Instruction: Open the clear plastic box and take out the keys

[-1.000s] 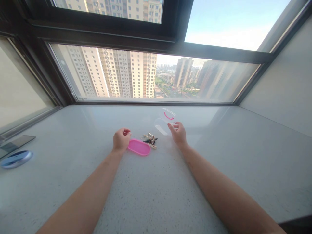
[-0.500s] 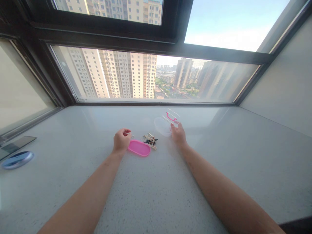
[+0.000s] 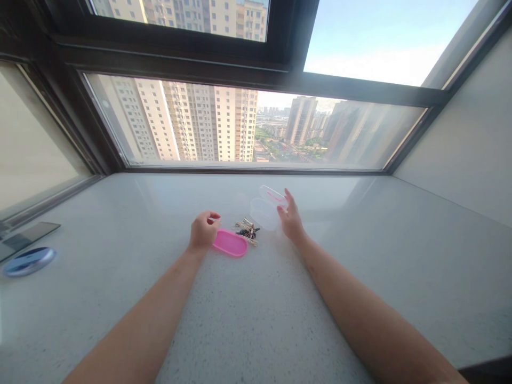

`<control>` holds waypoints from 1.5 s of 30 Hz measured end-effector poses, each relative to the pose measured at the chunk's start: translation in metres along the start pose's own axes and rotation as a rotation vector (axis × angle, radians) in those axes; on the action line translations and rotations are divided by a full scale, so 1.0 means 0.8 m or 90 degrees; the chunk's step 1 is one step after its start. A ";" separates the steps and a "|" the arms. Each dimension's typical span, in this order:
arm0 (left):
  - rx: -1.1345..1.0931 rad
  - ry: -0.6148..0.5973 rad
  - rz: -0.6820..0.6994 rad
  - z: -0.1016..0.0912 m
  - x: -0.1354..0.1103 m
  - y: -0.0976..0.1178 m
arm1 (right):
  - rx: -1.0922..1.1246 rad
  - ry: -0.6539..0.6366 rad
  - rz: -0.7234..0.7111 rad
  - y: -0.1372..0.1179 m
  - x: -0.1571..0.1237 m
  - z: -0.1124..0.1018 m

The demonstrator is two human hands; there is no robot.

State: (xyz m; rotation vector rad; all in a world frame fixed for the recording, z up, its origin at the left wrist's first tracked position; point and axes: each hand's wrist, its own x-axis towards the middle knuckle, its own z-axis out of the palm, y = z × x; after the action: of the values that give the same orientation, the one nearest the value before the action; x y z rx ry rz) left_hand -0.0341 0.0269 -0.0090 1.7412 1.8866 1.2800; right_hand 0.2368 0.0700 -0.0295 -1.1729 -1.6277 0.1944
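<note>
Head view, status exchange, past tense.

A: Head view. Report the position of each hand.

B: Both forearms extended over the pale speckled window ledge (image 3: 256,320). The left hand (image 3: 202,232) rested at the near-left end of the pink oval lid (image 3: 229,242). Its fingers were curled inward, thumb and forefinger pinched together. Whether a small item sat in that pinch could not be determined. The hand's edge was touching or just beside the lid; which of the two could not be told.

A: And the right hand?

B: The right hand (image 3: 291,218) stood against the right side of the clear plastic container (image 3: 265,209). The fingers were spread and extended, not clenched. The fingertips lay at the container's wall beside its pink handle (image 3: 276,197). A firm grasp could not be confirmed.

A: State the location of the container.

B: It stood on the ledge between the hands, behind the lid and nearer the window (image 3: 256,128).

A: Other items?

B: A bunch of keys (image 3: 247,231) lay between the lid and the container, just beside both. A blue round disc (image 3: 27,260) and a dark flat phone (image 3: 29,234) lay at the far left, well apart from the hands.
</note>
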 end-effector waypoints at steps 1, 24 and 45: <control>0.000 -0.001 -0.001 0.000 0.000 0.000 | 0.001 -0.007 0.000 -0.005 0.000 -0.002; -0.028 0.044 0.044 0.003 0.002 -0.004 | -0.176 -0.344 -0.120 -0.070 0.060 0.057; 0.170 -0.193 0.269 0.001 -0.022 0.023 | -0.079 -0.378 -0.116 -0.118 0.103 0.132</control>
State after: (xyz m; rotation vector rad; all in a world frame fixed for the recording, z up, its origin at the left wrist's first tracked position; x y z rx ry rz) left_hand -0.0172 0.0094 -0.0024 2.4134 1.6274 0.8362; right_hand 0.1006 0.1288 0.0400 -1.1097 -2.2835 0.3529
